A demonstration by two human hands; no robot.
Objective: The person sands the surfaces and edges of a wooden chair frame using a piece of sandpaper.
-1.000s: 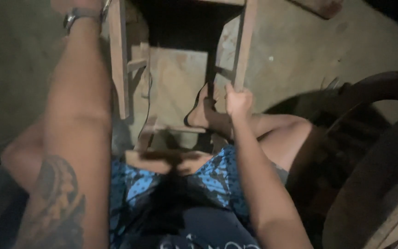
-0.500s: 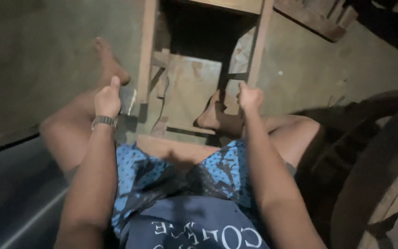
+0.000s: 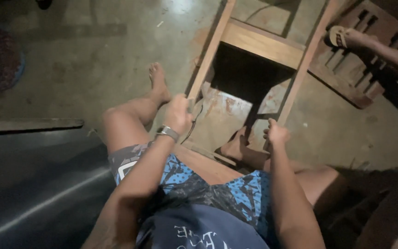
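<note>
Gripping the wooden frame (image 3: 263,46) with both hands, I sit on the concrete floor (image 3: 93,60) with it lying in front of me between my legs. My left hand (image 3: 178,114) is wrapped round the lower end of the frame's left rail, fingers closed tight on the wood, a metal watch (image 3: 167,133) on that wrist. My right hand (image 3: 276,134) is closed in a fist on the lower end of the right rail, thumb side up. Both rails run away from me and to the right, joined farther up by a broad crosspiece; below that crosspiece the frame is in deep shadow, and under it shows a rusty, stained metal sheet (image 3: 217,110).

My left leg stretches out over the floor beside the left rail, bare foot (image 3: 158,83) near the wood but apart from it. My right foot (image 3: 236,146) is tucked in just beside my right hand, under the frame's lower end. A thin dark cord (image 3: 192,124) hangs just right of my left hand. Blue patterned shorts (image 3: 217,189) cover my lap.

At the upper right, another person's sandalled foot (image 3: 346,38) rests on a slatted wooden pallet (image 3: 360,69), well apart from my hands. To my left lies a dark smooth surface (image 3: 33,184).
</note>
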